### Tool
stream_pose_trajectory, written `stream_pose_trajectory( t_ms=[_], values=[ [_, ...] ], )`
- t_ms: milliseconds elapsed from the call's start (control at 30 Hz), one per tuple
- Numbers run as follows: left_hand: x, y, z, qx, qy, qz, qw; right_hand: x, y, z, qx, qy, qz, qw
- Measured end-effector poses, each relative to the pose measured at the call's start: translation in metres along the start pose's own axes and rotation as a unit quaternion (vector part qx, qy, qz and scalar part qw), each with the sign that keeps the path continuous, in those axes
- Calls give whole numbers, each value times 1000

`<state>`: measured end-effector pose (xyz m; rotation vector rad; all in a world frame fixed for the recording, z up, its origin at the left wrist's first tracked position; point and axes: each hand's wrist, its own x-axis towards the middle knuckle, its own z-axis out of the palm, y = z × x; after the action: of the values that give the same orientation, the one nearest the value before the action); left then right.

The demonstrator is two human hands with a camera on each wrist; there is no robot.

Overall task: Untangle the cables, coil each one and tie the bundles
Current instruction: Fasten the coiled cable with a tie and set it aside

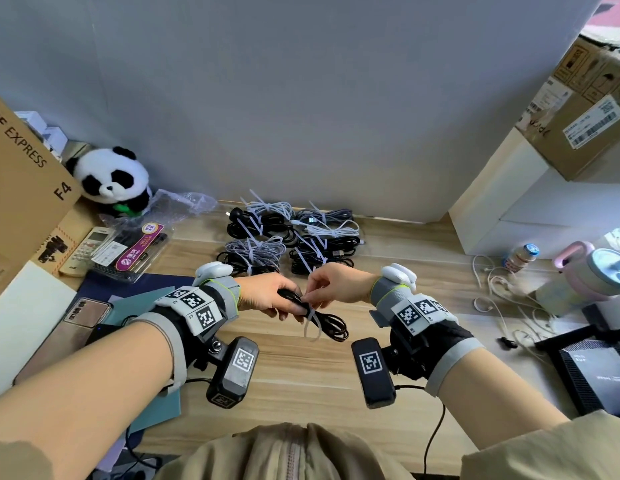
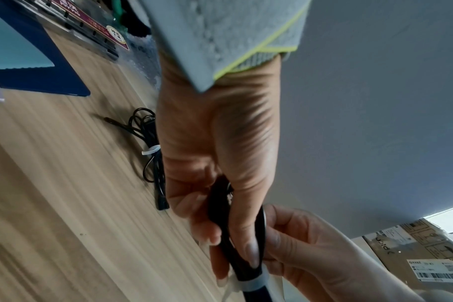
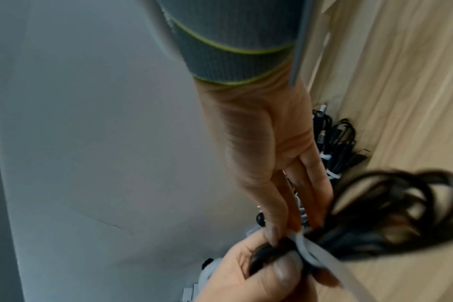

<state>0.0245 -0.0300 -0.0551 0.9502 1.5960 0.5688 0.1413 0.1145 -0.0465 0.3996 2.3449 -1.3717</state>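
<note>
A coiled black cable hangs just above the wooden desk. My left hand grips one end of the coil, thumb on top. A white zip tie is looped round the coil beside that grip. My right hand pinches the tie at the coil with thumb and forefinger. In the right wrist view the tie wraps the cable between both hands, its tail running off lower right. Several tied cable bundles lie at the back by the wall.
A panda plush and a cardboard box stand at the back left, a phone nearer. White earphone wires, a small bottle, a pink cup and a black device fill the right side.
</note>
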Motion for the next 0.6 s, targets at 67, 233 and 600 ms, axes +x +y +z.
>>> stream_pose_trajectory(
  t_ms=[67,233,600],
  values=[
    [0,0,-2,-9,3,-3,1000,2,3,5,0,34,2,999],
    [-3,6,-7,-2,-18,8,1000,9,10,8,19,208,20,978],
    [-1,11,-7,-13,24,18,999,13,26,9,186,312,99,926]
  ],
)
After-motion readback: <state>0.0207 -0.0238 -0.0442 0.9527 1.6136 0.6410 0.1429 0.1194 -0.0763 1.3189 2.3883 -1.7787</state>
